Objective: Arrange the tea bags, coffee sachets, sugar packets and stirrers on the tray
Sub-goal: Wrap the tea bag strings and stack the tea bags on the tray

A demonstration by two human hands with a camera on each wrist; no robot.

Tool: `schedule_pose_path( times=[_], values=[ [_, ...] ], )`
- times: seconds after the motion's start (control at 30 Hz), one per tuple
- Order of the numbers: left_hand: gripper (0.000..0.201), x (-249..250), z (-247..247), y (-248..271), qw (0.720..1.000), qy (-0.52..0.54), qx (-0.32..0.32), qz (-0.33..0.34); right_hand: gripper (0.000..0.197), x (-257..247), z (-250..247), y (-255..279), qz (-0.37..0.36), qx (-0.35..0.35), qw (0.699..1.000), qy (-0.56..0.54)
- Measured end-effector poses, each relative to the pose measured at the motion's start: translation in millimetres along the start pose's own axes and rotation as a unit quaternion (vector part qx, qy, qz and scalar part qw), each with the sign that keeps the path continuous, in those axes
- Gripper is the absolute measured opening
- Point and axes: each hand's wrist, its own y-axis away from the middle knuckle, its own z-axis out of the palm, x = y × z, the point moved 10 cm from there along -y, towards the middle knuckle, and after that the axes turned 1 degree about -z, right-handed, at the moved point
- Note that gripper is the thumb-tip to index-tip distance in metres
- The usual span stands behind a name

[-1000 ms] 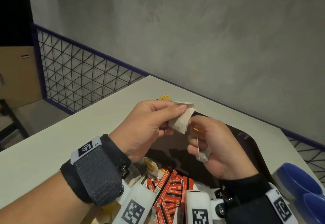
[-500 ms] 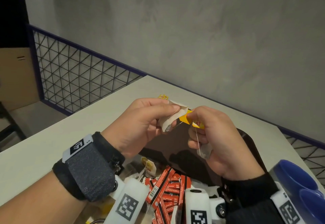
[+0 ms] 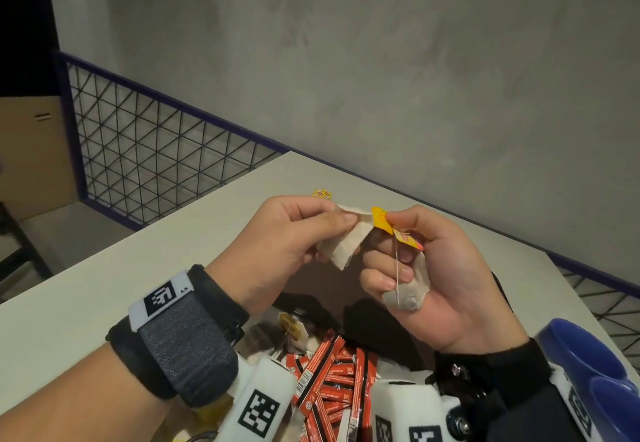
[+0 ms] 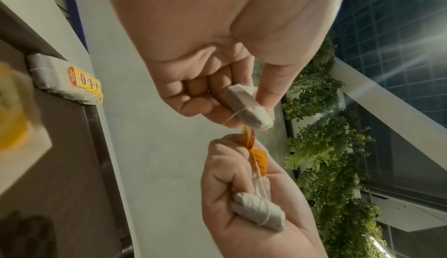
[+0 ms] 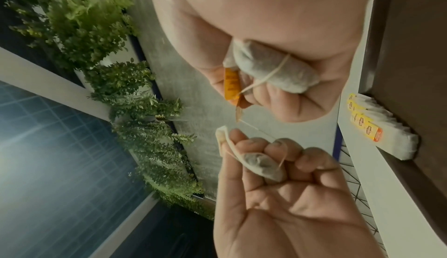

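Note:
Both hands are raised above the dark brown tray point(image 3: 311, 285). My left hand point(image 3: 341, 221) pinches a white tea bag point(image 3: 346, 245) between thumb and fingers; the left wrist view shows this tea bag point(image 4: 249, 109) from below. My right hand point(image 3: 391, 226) pinches two yellow tags point(image 3: 382, 221) at its fingertips and keeps a second tea bag point(image 3: 407, 296) curled in its lower fingers. A thin string runs from the tags to each bag. A row of tea bags point(image 4: 65, 82) lies at the tray's far edge.
Red coffee sachets point(image 3: 332, 379) are heaped at the tray's near side, with a loose tea bag point(image 3: 292, 330) beside them. A blue container point(image 3: 595, 365) stands at the right. The white table point(image 3: 104, 285) ends at a railing on the left and far side.
The right hand has drawn the yellow tags out into view between the two hands. The hands have moved slightly apart, and the left tea bag now hangs lower from the fingers.

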Motion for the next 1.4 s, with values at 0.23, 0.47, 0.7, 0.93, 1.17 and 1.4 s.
schedule_pose_path(
  times=[0.23,0.47,0.7,0.93,1.17,1.4],
  values=[
    [0.032,0.8,0.2,0.5,0.998,-0.057,0.011,0.010,0.023,0.4,3.1,2.7,-0.008,-0.003,0.999,0.054],
    [0.022,-5.1,4.3,-0.9,1.000,-0.021,-0.010,-0.002,0.027,-4.7,10.5,6.5,-0.031,-0.004,0.995,0.090],
    [0.014,-4.3,-1.6,-2.8,1.000,0.001,0.011,0.016,0.004,0.1,17.6,6.9,0.001,-0.038,0.999,0.006],
    [0.018,-5.1,-9.5,-3.7,0.999,-0.005,0.050,0.018,0.008,-5.4,16.0,4.1,-0.038,-0.044,0.998,0.026],
    [0.016,-5.4,-16.2,-4.7,0.998,-0.007,0.068,0.007,0.027,-28.8,14.5,13.0,-0.131,-0.040,0.978,0.160],
    [0.010,-7.1,-20.7,-4.5,0.997,0.002,0.075,0.000,0.012,-40.6,16.7,17.9,-0.199,-0.039,0.942,0.268]
  ],
)
